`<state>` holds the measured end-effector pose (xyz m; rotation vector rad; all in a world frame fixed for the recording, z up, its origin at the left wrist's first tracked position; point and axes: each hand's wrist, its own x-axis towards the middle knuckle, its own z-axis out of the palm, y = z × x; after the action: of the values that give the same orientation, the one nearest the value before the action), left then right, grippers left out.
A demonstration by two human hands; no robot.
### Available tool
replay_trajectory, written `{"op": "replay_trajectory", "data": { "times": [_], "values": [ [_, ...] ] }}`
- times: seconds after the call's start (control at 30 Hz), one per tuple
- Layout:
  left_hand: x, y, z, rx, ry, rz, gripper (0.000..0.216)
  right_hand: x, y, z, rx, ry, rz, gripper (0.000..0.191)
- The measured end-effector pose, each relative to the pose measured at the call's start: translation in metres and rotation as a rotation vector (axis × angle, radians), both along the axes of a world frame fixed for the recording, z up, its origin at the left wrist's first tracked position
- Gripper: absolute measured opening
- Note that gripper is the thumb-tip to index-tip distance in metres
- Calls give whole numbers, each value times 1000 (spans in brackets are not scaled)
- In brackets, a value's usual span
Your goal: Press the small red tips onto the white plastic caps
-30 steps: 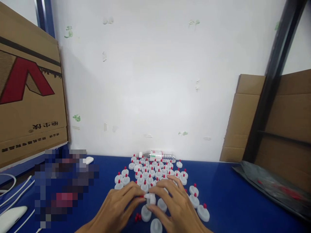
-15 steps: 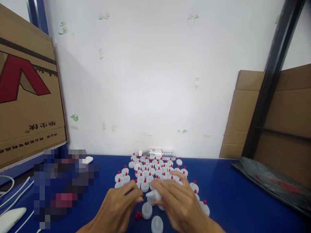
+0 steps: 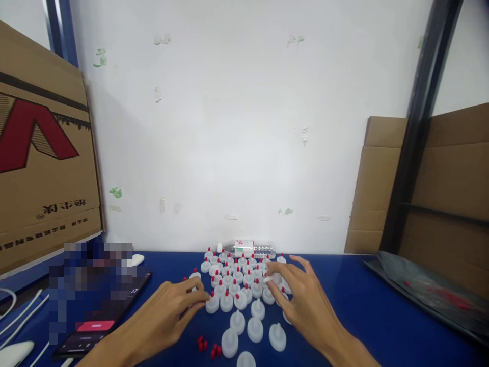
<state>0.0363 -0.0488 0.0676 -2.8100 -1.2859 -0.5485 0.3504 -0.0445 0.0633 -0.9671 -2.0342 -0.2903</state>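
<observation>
My right hand (image 3: 305, 306) grips a white nozzle cap (image 3: 273, 279) between thumb and fingers, its bare nozzle pointing left. It hovers over the right side of a cluster of white caps with red tips (image 3: 226, 303). My left hand (image 3: 173, 311) is at the cluster's left edge, thumb and fingers pinched together beside a red-tipped cap (image 3: 212, 304). Whatever may be in that pinch is too small to tell. Between the forearms stand several caps with bare nozzles (image 3: 254, 330). Small loose red tips (image 3: 216, 350) lie in two little groups at the front.
Behind the caps a clear plastic bottle (image 3: 244, 248) lies against the wall. A phone (image 3: 110, 316) and white cables (image 3: 23, 316) are at left, below a large cardboard box (image 3: 46, 153). A dark plastic bag (image 3: 431, 290) lies at the blue table's (image 3: 355, 306) right.
My hands have moved apart. The right one carried the nozzle cap up and to the right; the left one shifted left. More bare-nozzle caps and the phone are uncovered, and the view tilted slightly.
</observation>
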Motion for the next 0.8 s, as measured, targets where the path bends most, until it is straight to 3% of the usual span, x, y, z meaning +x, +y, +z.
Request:
{"op": "replay_trajectory", "data": {
  "times": [0.23,0.37,0.63,0.8],
  "values": [
    [-7,2,-7,-188,51,100,9,9,6,2,-88,-48,-63,8],
    [-5,-1,-7,-226,79,172,22,12,9,1,-199,-127,-131,21],
    [8,-11,-7,-287,106,149,22,12,3,-2,-435,-298,-113,15],
    [14,-12,-18,-276,58,102,27,8,1,1,-397,-270,-111,16]
  ]
}}
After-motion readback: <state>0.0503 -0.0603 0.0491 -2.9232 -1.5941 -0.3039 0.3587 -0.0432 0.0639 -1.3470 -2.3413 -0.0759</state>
